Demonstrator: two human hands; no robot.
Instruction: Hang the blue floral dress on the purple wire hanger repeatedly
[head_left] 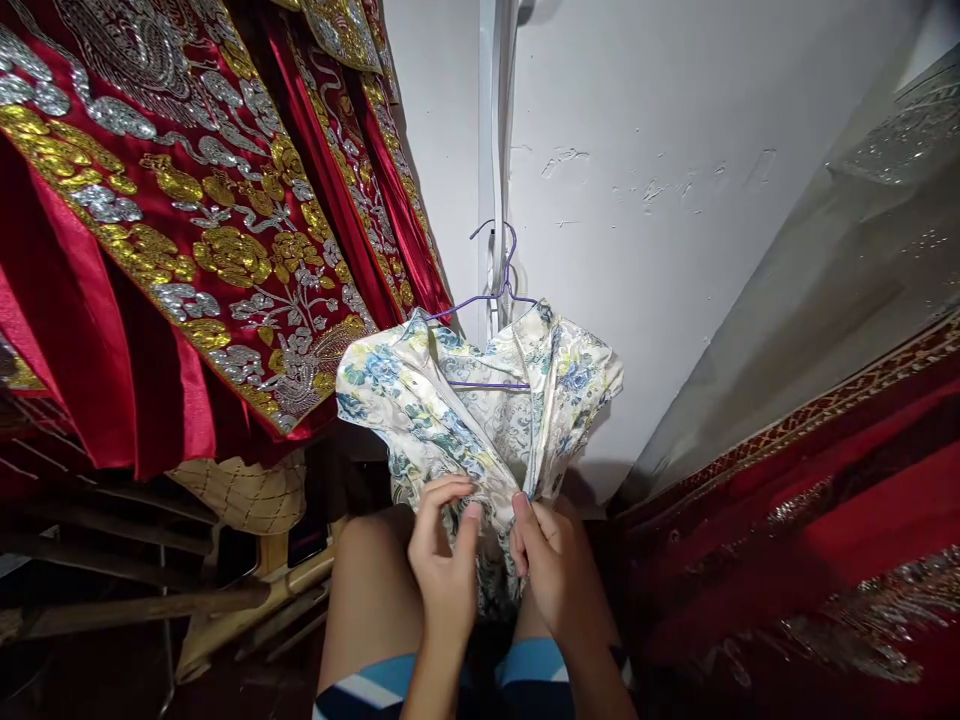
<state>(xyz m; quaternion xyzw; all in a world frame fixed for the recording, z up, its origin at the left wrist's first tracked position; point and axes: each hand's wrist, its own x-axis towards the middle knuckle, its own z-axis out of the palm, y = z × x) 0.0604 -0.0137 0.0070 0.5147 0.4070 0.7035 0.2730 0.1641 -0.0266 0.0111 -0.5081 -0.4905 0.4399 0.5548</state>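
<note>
A white floral blouse [420, 410] with blue, green and yellow flowers hangs on a purple wire hanger [480, 298]. Its front gapes in a deep V, showing the patterned inner back. My right hand [544, 555] pinches the right front edge of the blouse between thumb and fingers, near the bottom of the V. My left hand [448, 560] is at the other front panel, thumb and fingers apart, with the fingertips close to the cloth. Whether those fingertips touch the fabric is hard to tell. Below the hands, the lower part of the blouse falls between my knees.
Red garments [225, 230] with gold and silver embroidery hang at the left, above wooden furniture [255, 590]. Behind the hanger is a white wall [600, 230] with a vertical pole [495, 120]. At the right hang a sheer covering [825, 260] and red beaded cloth [847, 540].
</note>
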